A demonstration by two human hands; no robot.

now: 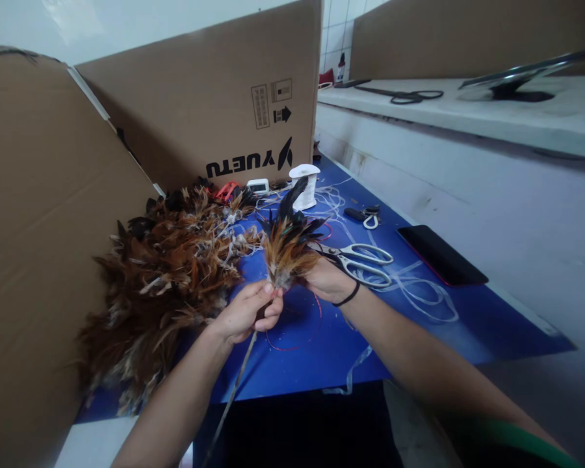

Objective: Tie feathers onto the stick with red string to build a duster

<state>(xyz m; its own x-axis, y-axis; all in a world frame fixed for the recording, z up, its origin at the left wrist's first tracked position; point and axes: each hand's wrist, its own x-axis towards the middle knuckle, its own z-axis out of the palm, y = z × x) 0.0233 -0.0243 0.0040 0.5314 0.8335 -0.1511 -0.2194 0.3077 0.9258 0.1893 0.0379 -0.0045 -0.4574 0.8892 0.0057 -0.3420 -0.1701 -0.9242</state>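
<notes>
My left hand [251,311] is closed around the base of a feather bundle [290,244], brown low down with long black feathers at the top. From under that hand a thin stick or stem [234,390] runs down past the table edge. Against the bundle's right side is my right hand [329,279], a dark band at its wrist; its fingers are hidden behind the feathers. A thin red thread [319,305] hangs below the hands. Just beyond the right hand lie silver scissors [365,260]. A big heap of brown feathers [175,273] spreads to the left.
Cardboard panels [185,104] stand at the left and back of the blue table [302,364]. A white ribbon spool [305,188], loose clear ribbon [433,305], keys [365,214] and a black phone [441,253] lie about. A white ledge [419,117] holds dark scissors [414,96].
</notes>
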